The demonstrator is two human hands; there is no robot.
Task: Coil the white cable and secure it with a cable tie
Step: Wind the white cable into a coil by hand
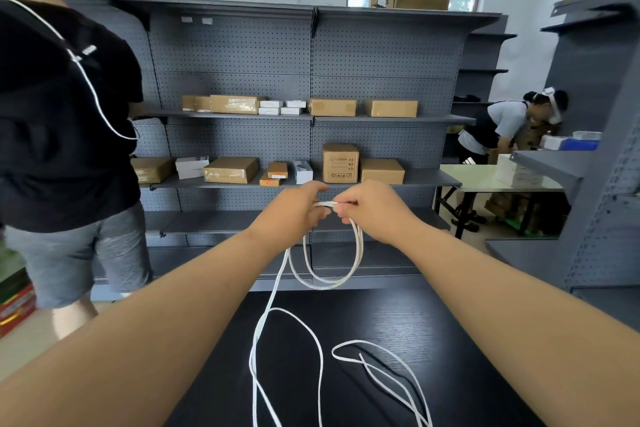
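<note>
Coiling is under way but far from done; the white cable (346, 270) hangs in about 2 or 3 loops from both hands, held up above the far edge of the black bench (433, 340); the left hand (294, 210) has its fingers curled round the top of the bundle; the right hand (374, 208) pinches the same strands just beside it, fingers closed on the cable; from the left hand a long run drops to the bench and sprawls there in loose bends, reaching the near edge of view; by my judgement most of the length is left to gather; no cable tie is visible anywhere, so the securing step has not started.
</note>
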